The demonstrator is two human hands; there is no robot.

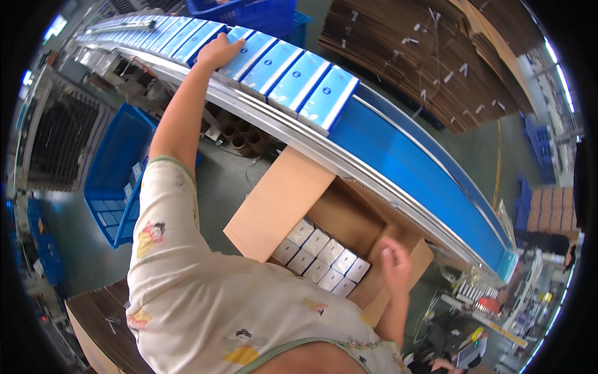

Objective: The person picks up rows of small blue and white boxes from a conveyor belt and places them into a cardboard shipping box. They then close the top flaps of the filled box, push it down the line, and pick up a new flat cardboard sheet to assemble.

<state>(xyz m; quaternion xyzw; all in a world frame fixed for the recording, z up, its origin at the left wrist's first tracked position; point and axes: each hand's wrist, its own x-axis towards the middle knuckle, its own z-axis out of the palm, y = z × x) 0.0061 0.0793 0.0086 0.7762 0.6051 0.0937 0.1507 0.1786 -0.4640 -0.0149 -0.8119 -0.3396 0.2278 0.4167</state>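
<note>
A row of blue-and-white wrapped tissue packs lies side by side on a conveyor. My left hand reaches out to this row, its thumb laid over the top of one pack and its fingers down in a gap between packs, partly hidden. Below the belt stands an open cardboard box with its flaps spread. Several packs fill part of it in rows, small ends up. Over the box's right side is my right hand, slightly blurred, fingers curled in and nothing visible in them.
The blue conveyor belt with metal rails slopes down to the right. Stacked flat cardboard stands beyond it. A blue crate sits at left, another blue bin behind the belt. More cardboard lies at lower left.
</note>
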